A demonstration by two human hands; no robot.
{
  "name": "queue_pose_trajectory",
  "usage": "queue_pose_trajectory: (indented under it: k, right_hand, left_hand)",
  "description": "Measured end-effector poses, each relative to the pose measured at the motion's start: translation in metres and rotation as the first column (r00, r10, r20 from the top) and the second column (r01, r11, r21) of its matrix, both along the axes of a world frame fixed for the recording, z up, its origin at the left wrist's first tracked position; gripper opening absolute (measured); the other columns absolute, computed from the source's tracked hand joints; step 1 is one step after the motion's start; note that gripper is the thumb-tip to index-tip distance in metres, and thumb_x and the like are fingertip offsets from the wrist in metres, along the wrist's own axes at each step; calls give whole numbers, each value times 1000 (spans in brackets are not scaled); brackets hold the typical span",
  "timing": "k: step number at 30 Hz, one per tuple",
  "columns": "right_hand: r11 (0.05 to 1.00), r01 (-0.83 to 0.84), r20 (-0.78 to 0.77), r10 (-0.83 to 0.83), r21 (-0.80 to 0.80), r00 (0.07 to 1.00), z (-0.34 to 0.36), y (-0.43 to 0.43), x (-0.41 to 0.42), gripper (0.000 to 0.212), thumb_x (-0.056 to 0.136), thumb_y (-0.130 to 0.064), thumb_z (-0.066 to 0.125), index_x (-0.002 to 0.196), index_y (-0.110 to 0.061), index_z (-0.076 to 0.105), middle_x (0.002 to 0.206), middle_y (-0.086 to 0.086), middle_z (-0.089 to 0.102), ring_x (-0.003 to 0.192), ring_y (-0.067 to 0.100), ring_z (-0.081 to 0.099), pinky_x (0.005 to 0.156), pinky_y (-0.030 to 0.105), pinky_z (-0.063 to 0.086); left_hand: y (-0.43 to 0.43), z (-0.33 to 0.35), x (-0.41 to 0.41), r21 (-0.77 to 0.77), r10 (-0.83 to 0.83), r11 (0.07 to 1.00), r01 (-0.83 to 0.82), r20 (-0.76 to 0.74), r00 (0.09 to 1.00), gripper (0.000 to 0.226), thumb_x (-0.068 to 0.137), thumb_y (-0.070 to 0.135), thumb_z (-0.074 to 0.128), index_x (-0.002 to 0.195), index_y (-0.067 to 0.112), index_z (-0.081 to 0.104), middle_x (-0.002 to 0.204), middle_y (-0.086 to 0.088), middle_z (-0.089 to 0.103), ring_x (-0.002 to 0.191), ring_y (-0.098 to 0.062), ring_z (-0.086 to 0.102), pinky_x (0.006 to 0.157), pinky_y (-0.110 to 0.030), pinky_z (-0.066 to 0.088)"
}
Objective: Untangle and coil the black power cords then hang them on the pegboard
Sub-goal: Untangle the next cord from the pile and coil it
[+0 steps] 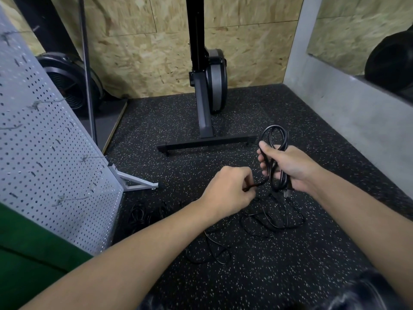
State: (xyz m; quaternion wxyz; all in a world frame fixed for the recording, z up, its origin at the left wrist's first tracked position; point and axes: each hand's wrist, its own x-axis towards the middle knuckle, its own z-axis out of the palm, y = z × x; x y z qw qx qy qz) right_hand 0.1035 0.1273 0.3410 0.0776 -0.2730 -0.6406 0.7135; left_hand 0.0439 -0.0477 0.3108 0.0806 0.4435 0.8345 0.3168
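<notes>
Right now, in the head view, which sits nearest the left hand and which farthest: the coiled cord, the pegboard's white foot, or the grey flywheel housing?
1. The coiled black power cord, just right of the left hand, gripped by the right hand.
2. The pegboard's white foot, on the floor to the left.
3. The grey flywheel housing, far ahead by the wooden wall.

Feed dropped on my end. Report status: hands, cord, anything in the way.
Right hand grips coiled cord. Left hand pinches its loose end. More cords tangled on floor. Nothing blocking pegboard at left.
</notes>
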Motion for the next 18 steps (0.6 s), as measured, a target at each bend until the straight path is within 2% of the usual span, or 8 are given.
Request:
queue_pose_trajectory:
  k: [4,6,8,11,14,16,18]
  right_hand:
    - [1000,-1,31,1,-4,1000,2,2,0,27,99,-40,69,94,-13,68,70,-4,60,59,9,53,58,25,53]
    - [999,5,22,-4,-52,1000,4,4,0,26,99,-39,68,95,-13,66,66,-5,56,57,8,49,51,23,52]
    - [991,20,3,-20,-133,1000,7,8,2,25,100,-38,67,94,-14,64,63,-7,52,54,7,46,51,23,51]
    - [967,22,-62,-39,-253,997,13,13,2,24,100,-38,65,89,-17,63,62,-8,47,50,6,43,52,25,50]
    - [966,1,-103,-29,-260,994,13,13,1,24,102,-37,63,88,-18,62,62,-8,44,50,6,42,51,25,49]
    - [967,-22,-109,-5,-252,994,12,11,1,24,103,-37,62,89,-18,62,62,-8,45,50,6,42,51,25,49]
    - [968,-36,-104,10,-247,995,11,9,2,24,102,-38,63,89,-17,63,64,-7,48,52,7,45,52,25,50]
  left_hand:
    - [2,-2,0,27,-111,993,111,-2,994,13,95,25,76,86,17,68,77,5,69,71,-12,63,69,-36,55]
    - [-2,0,-4,62,-152,987,150,35,988,12,96,26,75,91,16,71,83,5,71,75,-8,63,71,-26,53]
    - [-7,1,-10,74,-164,985,158,80,983,10,98,28,72,97,17,73,87,9,72,78,-3,63,73,-18,49]
    - [-14,-4,-23,-2,-164,986,170,236,958,17,104,33,62,97,22,73,87,9,77,84,-5,70,86,-29,54]
    - [-19,-15,-34,-67,-169,975,211,385,907,29,110,38,51,102,25,75,100,10,79,103,-6,71,107,-38,50]
    - [-21,-22,-38,-108,-155,971,211,386,910,27,111,34,49,104,27,74,101,7,79,102,-10,71,106,-41,50]
    - [-21,-25,-39,-109,-131,977,181,359,924,25,110,31,53,103,24,75,94,4,78,90,-10,70,94,-36,54]
